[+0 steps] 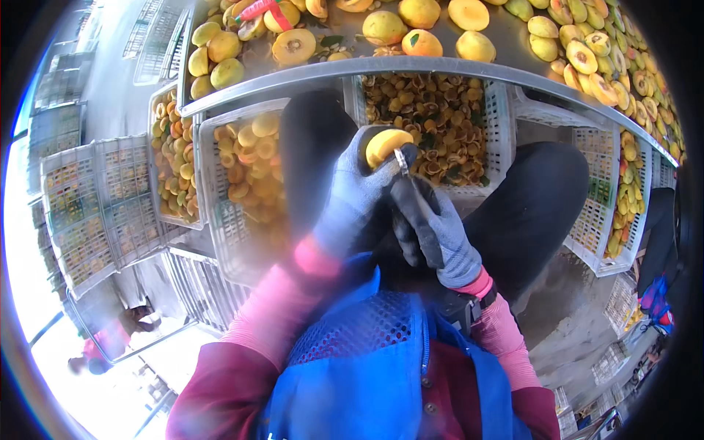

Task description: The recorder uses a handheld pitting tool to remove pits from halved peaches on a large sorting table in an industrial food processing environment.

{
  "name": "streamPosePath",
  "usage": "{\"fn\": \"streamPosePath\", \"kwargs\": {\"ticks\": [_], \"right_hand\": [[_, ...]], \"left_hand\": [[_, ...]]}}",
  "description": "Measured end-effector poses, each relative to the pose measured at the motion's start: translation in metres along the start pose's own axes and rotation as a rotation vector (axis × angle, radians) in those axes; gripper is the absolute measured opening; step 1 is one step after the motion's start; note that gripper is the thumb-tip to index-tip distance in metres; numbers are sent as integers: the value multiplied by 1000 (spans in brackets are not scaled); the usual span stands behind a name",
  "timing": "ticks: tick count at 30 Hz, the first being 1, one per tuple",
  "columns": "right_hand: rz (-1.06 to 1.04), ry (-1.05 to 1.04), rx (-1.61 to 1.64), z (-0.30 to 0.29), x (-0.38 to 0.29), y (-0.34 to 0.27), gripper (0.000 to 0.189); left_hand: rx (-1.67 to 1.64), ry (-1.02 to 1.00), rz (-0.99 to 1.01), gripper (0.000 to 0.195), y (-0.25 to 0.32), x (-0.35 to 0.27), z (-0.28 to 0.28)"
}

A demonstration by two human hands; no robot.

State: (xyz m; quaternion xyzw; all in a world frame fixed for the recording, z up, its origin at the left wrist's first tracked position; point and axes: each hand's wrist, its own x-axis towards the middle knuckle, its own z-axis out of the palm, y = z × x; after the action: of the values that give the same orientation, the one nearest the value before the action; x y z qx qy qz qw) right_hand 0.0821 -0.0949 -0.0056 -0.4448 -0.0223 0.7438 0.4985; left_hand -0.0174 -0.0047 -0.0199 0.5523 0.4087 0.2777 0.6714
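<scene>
My left hand (352, 179), in a grey glove with a dark palm, holds a smooth yellow peach piece (388, 146) over my lap. My right hand (434, 228), gloved alike, grips a small metal hand tool (401, 160), perhaps a peeler. Its bright end is against or very near the lower right side of the fruit. My fingers hide most of its handle, so its exact kind cannot be told. Just beyond my hands, between my knees, a white plastic crate (498, 137) holds many thin, curled yellow-brown fruit scraps (440, 115).
A metal-edged worktable (330, 73) carries whole and halved peaches (294, 47) and a red-handled tool (256, 10). Left of my legs stands a crate of peach pieces (250, 159), blurred. Another crate of peaches (627, 203) is at right, near another person's leg (660, 236).
</scene>
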Motion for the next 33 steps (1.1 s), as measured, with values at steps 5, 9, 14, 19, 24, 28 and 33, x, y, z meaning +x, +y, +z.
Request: {"fn": "streamPosePath", "kwargs": {"ticks": [5,9,14,19,24,28,33], "right_hand": [[-796,302,-797,-23,8,20,31],[-1072,374,-1263,-3,-2,8,22],[-863,370,-994,-2,-7,8,18],[-779,351,-1013,-7,-8,15,30],[-771,268,-1033,-14,-9,21,38],[-901,366,-679,-43,19,78,25],[-349,-128,421,-22,-7,28,30]], "left_hand": [[136,-16,135,39,-22,-2,-16],[304,-101,250,41,-35,-9,-16],[-118,-27,-117,41,9,-16,8],[-353,124,-179,41,13,-21,25],[-296,93,-232,34,13,-19,22],[132,-106,259,35,-8,-5,5],[-32,-64,74,30,10,0,23]]}}
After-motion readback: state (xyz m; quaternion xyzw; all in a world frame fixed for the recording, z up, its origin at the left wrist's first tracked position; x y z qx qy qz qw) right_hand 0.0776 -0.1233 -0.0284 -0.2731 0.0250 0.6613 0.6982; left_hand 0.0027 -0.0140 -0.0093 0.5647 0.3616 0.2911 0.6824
